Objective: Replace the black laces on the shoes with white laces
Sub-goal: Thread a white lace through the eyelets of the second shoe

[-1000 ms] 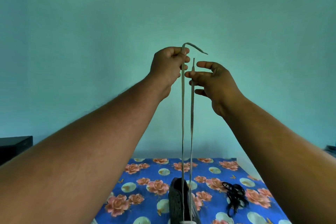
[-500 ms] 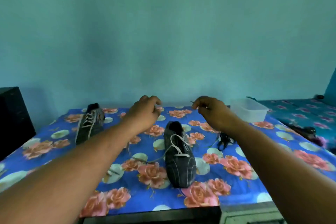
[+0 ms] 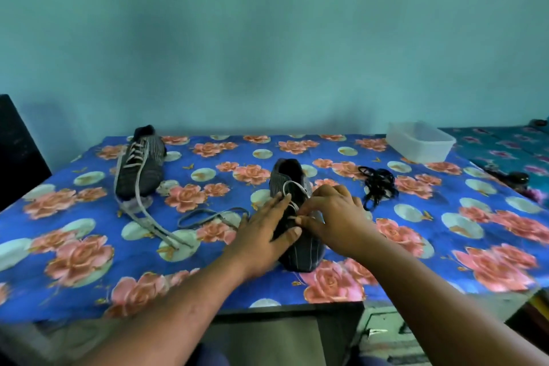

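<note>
A dark striped shoe (image 3: 300, 252) lies in the middle of the table, toe toward me, with a white lace (image 3: 292, 187) through its lower eyelets. My left hand (image 3: 264, 235) rests flat on the shoe's left side, fingers spread, steadying it. My right hand (image 3: 332, 214) pinches the white lace over the shoe's middle. One loose end of the lace (image 3: 208, 215) trails left across the cloth. A second dark shoe (image 3: 141, 163) with white lacing stands at the back left, its long ends (image 3: 148, 223) running toward me. A bundle of black laces (image 3: 378, 184) lies right of the near shoe.
The table carries a blue cloth with pink roses (image 3: 89, 255). A clear plastic box (image 3: 420, 141) stands at the back right corner. A black object (image 3: 17, 151) is at the left edge. A bed with a similar cloth (image 3: 505, 151) lies to the right. A teal wall stands behind.
Both hands came down from holding the white lace ends high in the air onto the near shoe. The view tilted down. A lace end now lies loose on the cloth.
</note>
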The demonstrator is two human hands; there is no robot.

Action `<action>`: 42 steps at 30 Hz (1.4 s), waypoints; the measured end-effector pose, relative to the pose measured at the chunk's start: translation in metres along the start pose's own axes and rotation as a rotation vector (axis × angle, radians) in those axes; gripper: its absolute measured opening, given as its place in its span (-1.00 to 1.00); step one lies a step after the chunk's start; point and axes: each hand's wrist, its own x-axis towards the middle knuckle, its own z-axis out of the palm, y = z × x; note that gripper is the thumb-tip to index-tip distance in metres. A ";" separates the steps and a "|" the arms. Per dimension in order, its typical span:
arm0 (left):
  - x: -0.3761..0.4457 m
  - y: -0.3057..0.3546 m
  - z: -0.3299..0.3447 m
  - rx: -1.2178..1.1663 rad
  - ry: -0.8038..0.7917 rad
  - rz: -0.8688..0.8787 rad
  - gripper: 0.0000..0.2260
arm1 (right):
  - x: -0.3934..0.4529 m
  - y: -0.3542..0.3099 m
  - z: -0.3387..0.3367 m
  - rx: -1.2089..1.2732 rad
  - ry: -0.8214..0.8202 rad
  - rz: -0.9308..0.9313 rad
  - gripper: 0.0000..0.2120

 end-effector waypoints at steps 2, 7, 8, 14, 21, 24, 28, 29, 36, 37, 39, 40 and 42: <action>-0.002 -0.004 0.007 -0.064 0.052 0.002 -0.20 | -0.001 0.006 0.006 0.152 0.021 -0.004 -0.82; -0.007 -0.004 0.013 -0.107 0.094 -0.026 -0.23 | -0.007 0.024 0.013 0.528 0.012 0.041 -0.97; -0.007 -0.004 0.013 -0.099 0.095 -0.030 -0.27 | -0.010 0.027 0.012 0.618 0.015 0.077 -0.96; -0.008 -0.001 0.012 -0.110 0.115 -0.027 -0.34 | -0.021 0.040 0.014 0.891 -0.074 0.239 -0.90; -0.005 -0.005 0.016 -0.125 0.127 -0.023 -0.22 | -0.002 0.013 0.010 0.472 0.084 0.014 -0.63; -0.005 -0.005 0.017 -0.116 0.124 -0.030 -0.21 | 0.004 0.007 0.015 0.259 0.090 -0.032 -0.72; -0.006 -0.004 0.016 -0.095 0.116 -0.028 -0.24 | 0.004 0.016 0.018 0.378 0.084 -0.016 -0.94; -0.006 -0.004 0.017 -0.093 0.118 -0.027 -0.27 | 0.002 0.020 0.019 0.440 0.078 0.011 -0.95; -0.006 -0.005 0.018 -0.085 0.129 -0.005 -0.35 | -0.004 0.025 0.011 0.826 0.065 0.204 -0.83; -0.006 -0.005 0.018 -0.083 0.127 -0.002 -0.33 | 0.001 0.024 0.010 0.813 0.087 0.239 -0.79; -0.006 -0.004 0.018 -0.075 0.117 0.000 -0.28 | 0.013 0.022 0.008 0.656 0.077 0.284 -0.77; -0.005 -0.005 0.017 -0.073 0.112 -0.003 -0.26 | 0.019 0.021 0.009 0.546 0.048 0.281 -0.78; -0.005 -0.005 0.018 -0.070 0.105 -0.004 -0.21 | 0.028 0.021 0.008 0.369 0.032 0.247 -0.85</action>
